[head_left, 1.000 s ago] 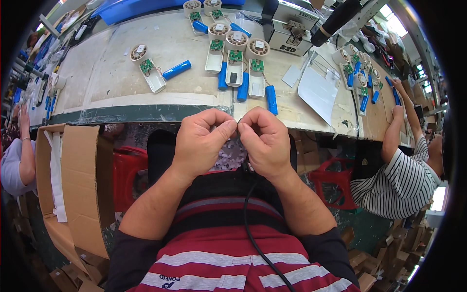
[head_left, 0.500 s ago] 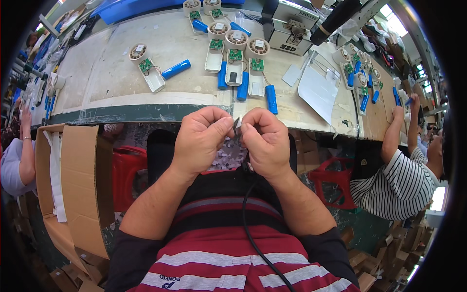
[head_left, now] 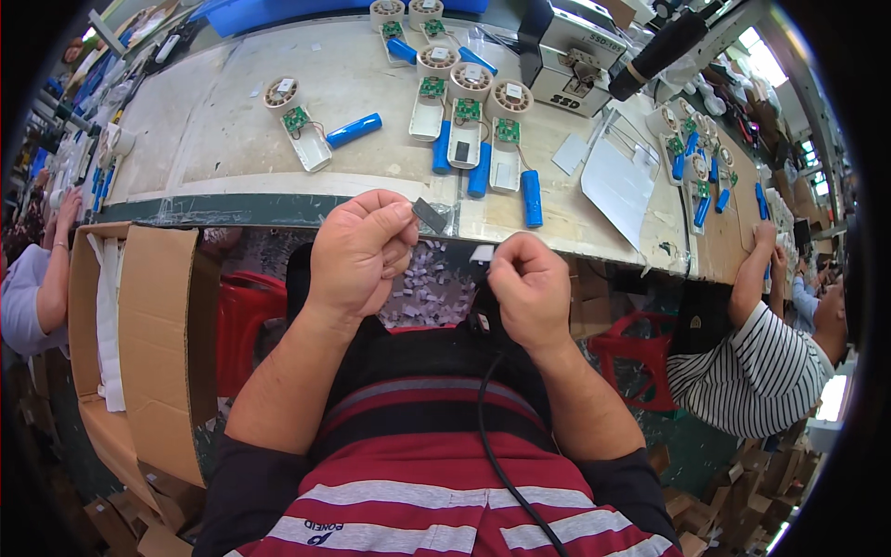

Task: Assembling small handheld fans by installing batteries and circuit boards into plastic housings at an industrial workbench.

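Note:
My left hand [head_left: 362, 251] pinches a small dark rectangular pad [head_left: 430, 215] between thumb and forefinger, just off the table's front edge. To its right, my right hand [head_left: 531, 288] is closed on a small white slip [head_left: 481, 252], apart from the pad. Beyond my hands several white fan housings with round heads lie on the table. Each shows a green circuit board and a wired blue cylindrical battery; the nearest housing [head_left: 504, 172] has its battery [head_left: 532, 198] to the right. Inside another housing lies a similar dark pad [head_left: 462, 150].
One fan housing [head_left: 309, 148] lies apart at left. A white sheet [head_left: 617, 190] and a metal machine [head_left: 566, 70] are at right. Below the table stand an open cardboard box [head_left: 158, 343] and red stools [head_left: 251, 311]. White scraps cover the floor. People work on both sides.
My hands have moved apart. The dark pad has gone left with my left hand, and the white slip right with my right hand. The view has shifted slightly.

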`<state>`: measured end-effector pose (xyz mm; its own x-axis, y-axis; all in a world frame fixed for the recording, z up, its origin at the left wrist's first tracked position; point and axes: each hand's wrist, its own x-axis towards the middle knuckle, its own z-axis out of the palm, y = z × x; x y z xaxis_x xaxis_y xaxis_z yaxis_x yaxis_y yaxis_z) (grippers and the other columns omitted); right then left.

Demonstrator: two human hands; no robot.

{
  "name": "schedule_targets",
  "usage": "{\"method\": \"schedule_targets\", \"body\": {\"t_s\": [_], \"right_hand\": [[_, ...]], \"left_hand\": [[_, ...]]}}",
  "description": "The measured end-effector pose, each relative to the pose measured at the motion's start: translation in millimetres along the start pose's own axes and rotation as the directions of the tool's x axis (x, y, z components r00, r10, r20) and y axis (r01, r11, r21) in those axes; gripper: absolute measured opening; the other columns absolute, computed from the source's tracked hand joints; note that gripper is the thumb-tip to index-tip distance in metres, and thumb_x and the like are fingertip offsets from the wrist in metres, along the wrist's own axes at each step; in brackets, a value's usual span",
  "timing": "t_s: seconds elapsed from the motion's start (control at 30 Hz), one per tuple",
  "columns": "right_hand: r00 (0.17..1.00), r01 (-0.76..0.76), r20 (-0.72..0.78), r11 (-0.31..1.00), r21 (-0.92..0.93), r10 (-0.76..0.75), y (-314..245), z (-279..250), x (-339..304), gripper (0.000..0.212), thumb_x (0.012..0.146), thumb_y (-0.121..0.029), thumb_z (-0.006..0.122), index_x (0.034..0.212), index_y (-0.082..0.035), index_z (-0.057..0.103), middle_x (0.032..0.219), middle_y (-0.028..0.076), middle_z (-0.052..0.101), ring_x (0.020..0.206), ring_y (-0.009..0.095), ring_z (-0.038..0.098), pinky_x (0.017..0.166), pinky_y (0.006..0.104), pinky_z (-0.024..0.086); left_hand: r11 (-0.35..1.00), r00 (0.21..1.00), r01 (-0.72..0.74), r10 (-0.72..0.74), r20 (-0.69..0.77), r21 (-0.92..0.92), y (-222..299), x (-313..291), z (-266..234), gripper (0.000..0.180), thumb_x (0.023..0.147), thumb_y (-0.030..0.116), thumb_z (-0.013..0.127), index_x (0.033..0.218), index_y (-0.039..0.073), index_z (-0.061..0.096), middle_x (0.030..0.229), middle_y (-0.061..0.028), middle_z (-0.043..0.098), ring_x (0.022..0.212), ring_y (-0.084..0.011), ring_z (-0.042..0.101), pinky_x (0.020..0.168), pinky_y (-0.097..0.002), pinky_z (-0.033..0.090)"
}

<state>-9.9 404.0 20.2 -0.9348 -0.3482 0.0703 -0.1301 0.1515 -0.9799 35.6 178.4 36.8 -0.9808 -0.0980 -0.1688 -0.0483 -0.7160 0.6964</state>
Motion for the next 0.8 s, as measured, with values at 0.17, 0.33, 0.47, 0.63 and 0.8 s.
{"method": "schedule_targets", "body": {"t_s": [0.17,0.33,0.47,0.63,0.8], "right_hand": [[0.964,0.251,0.205,0.843,-0.477,-0.171,-20.6,10.6,8.5,0.006,0.088,-0.002,0.071,0.093,0.0,0.068,0.079,0.014,0.064,0.068,0.031,0.063,0.063,0.0369,0.052],[0.951,0.301,0.141,0.924,-0.235,-0.274,-46.8,27.9,15.2,0.01,0.089,-0.006,0.073,0.095,0.001,0.071,0.089,0.015,0.066,0.079,0.031,0.067,0.069,0.0372,0.053],[0.981,0.143,0.14,0.989,-0.044,-0.136,-51.5,44.5,24.3,0.014,0.091,-0.008,0.074,0.1,0.003,0.072,0.091,0.012,0.07,0.079,0.02,0.069,0.07,0.0326,0.054],[0.97,-0.101,0.231,0.989,0.109,0.074,-58.9,50.1,27.4,0.016,0.094,-0.01,0.074,0.102,0.004,0.073,0.09,0.008,0.075,0.079,0.01,0.068,0.071,0.0273,0.054],[0.979,-0.127,0.182,0.974,0.189,0.092,-62.9,57.2,31.3,0.012,0.097,-0.009,0.07,0.096,0.003,0.07,0.084,0.004,0.074,0.077,0.007,0.066,0.069,0.024,0.052]], "left_hand": [[0.981,0.992,-0.103,0.112,-0.051,0.163,1.5,-3.8,-2.6,0.009,0.103,0.011,0.065,0.101,0.003,0.065,0.081,-0.0048,0.066,0.054,-0.004,0.042,0.048,-0.0202,0.034],[0.942,0.979,-0.159,0.189,-0.074,0.297,-1.5,-9.2,-2.7,0.009,0.103,0.011,0.066,0.1,0.003,0.065,0.08,-0.0036,0.066,0.055,-0.0035,0.044,0.049,-0.02,0.033],[0.893,0.966,-0.216,0.255,-0.048,0.394,-1.7,-13.1,-0.7,0.011,0.103,0.01,0.066,0.098,0.001,0.069,0.08,0.0019,0.066,0.064,-0.0008,0.05,0.056,-0.0189,0.038],[0.885,0.967,-0.219,0.252,-0.029,0.411,-1.8,-14.8,-2.2,0.01,0.102,0.008,0.066,0.097,0.0,0.069,0.082,0.0039,0.064,0.072,-0.0008,0.051,0.063,-0.0198,0.041],[0.875,0.968,-0.22,0.251,-0.015,0.431,-1.1,-15.9,-6.1,0.009,0.102,0.007,0.066,0.097,-0.001,0.069,0.083,0.0031,0.065,0.075,-0.0016,0.053,0.066,-0.0204,0.043]]}}
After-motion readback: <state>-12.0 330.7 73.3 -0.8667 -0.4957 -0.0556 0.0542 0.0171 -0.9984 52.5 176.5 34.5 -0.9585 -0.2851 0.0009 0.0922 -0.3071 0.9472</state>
